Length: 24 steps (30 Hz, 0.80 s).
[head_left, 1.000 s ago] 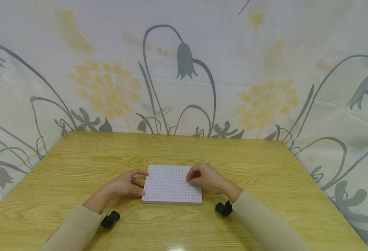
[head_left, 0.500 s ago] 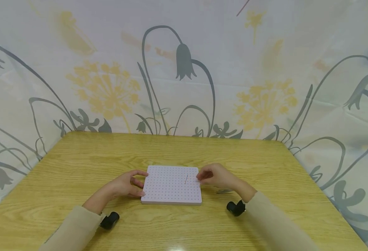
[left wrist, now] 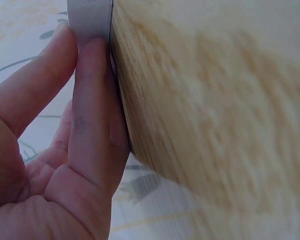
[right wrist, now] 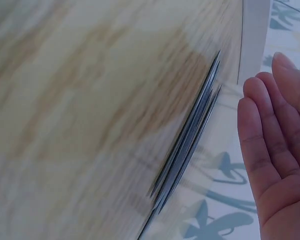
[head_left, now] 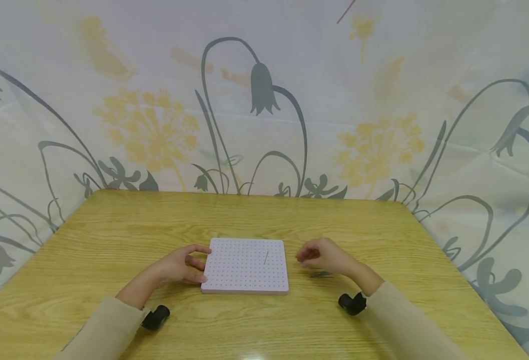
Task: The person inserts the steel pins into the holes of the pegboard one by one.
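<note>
Board [head_left: 246, 278]: your relaxed left hand [head_left: 179, 265] touches its edge, one stick [head_left: 266, 258] apparently planted; your loose, empty right hand [head_left: 328, 258] likely needs another from the counter's [head_left: 255, 325] sticks [right wrist: 186, 130].

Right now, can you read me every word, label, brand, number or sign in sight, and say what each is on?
There is no text that can be read.
White board: only rows of small dots.
Thin pointed rods: no lettering can be made out.
Patterned wall: printed flowers and stems only.
Left sleeve: a thin dark mark, too small to tell whether it is lettering.
</note>
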Tool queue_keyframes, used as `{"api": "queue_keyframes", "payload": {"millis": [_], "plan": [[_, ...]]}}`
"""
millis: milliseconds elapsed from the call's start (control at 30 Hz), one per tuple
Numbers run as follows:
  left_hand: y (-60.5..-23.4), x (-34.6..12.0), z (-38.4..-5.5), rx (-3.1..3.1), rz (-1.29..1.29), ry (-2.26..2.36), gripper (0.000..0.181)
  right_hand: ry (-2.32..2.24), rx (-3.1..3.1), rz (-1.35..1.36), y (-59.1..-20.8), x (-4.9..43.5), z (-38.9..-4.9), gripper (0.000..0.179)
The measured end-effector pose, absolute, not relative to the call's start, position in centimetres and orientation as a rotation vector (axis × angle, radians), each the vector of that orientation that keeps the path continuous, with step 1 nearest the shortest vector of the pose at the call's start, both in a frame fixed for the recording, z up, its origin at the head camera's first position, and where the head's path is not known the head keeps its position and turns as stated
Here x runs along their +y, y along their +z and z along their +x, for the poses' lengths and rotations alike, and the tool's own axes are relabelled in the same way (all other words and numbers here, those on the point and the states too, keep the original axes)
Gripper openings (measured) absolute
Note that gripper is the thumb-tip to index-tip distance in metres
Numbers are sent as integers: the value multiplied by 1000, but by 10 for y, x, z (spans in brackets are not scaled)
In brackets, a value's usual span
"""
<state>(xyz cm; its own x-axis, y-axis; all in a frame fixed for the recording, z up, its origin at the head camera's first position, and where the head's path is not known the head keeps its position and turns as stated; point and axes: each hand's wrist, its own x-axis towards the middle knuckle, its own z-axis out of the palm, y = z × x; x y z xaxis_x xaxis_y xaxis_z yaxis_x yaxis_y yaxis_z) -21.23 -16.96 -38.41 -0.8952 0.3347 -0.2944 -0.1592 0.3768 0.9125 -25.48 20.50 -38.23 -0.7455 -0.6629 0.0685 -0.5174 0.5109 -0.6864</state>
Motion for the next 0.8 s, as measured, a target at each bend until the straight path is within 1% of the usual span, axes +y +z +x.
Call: {"api": "queue_keyframes", "payload": {"millis": [800], "plan": [[-386,-170,-212,2198,163,1541,66,-1026,2638,-915,-384,242,-249,11]]}}
